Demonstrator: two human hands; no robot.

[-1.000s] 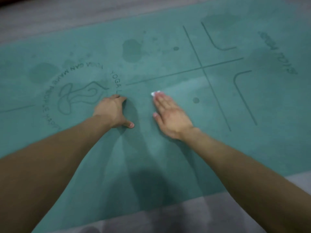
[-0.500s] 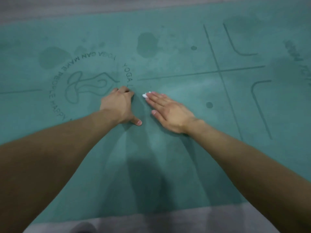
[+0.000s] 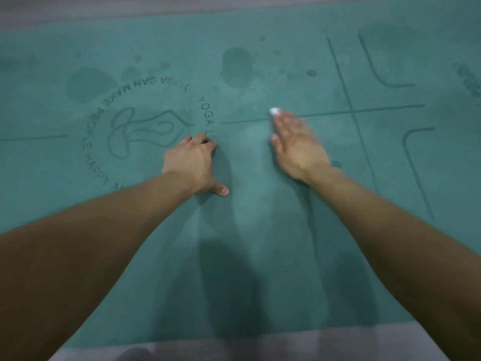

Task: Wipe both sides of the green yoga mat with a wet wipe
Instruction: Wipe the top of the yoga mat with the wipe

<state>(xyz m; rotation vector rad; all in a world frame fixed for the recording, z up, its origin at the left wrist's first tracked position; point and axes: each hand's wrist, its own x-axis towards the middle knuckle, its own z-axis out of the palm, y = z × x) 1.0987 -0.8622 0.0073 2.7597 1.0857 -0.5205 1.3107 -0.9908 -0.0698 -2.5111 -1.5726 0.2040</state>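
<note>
Green yoga mat (image 3: 260, 230) lies flat on the grey floor (image 3: 260, 345), printed side up. Its near and far edges are both in view.

Right hand (image 3: 299, 149) is flat, fingers straight and together, and presses the wet wipe (image 3: 274, 110) onto the mat about midway between those edges. It doesn't pinch the wipe. Only a white corner shows past the fingertips, on the long alignment line (image 3: 351, 110). A flat palm likely spreads pressure over more of the wipe. The hand is blurred, so I read it as mid-stroke.

Left hand (image 3: 191, 162) is planted just beside the round logo (image 3: 145, 134), fingers curled under, thumb flat and out, grasping nothing I can see. It's probably there as a brace, to take body weight and stop the mat creeping.

Dark patches (image 3: 236, 67) sit toward the far edge. They could be damp or stains, I can't tell which.

Judgement: top face is part-way done. The mat needs a flip for the underside, and I can't tell if that face is done yet.

Risk: the wipe bunches up under the fingers.
</note>
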